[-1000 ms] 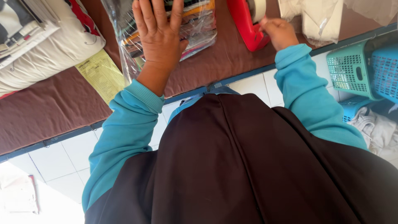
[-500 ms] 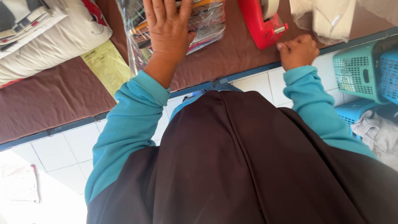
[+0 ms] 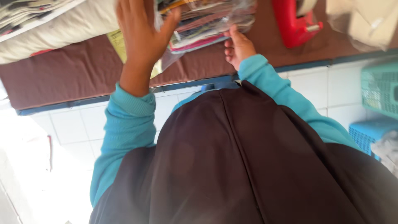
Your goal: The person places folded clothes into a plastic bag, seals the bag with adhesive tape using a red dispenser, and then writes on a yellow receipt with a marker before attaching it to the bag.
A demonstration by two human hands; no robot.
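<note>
Clear-wrapped packet of colourful flat goods sits near the table's front edge; your left hand clasps its left side, your right hand pinches its lower right corner. It looks gathered but unsealed; the red tape dispenser waits untouched.

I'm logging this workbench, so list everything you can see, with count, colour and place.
clear plastic packet: one, multicoloured contents, top centre on the table
table cover: one, brown, across the top
tape dispenser: one, red, top right
yellow sheet: one, under the packet
cream bundle: one, top left
baskets: two, teal and blue, right edge
left hand: on the packet's left side
right hand: at the packet's right corner
</note>
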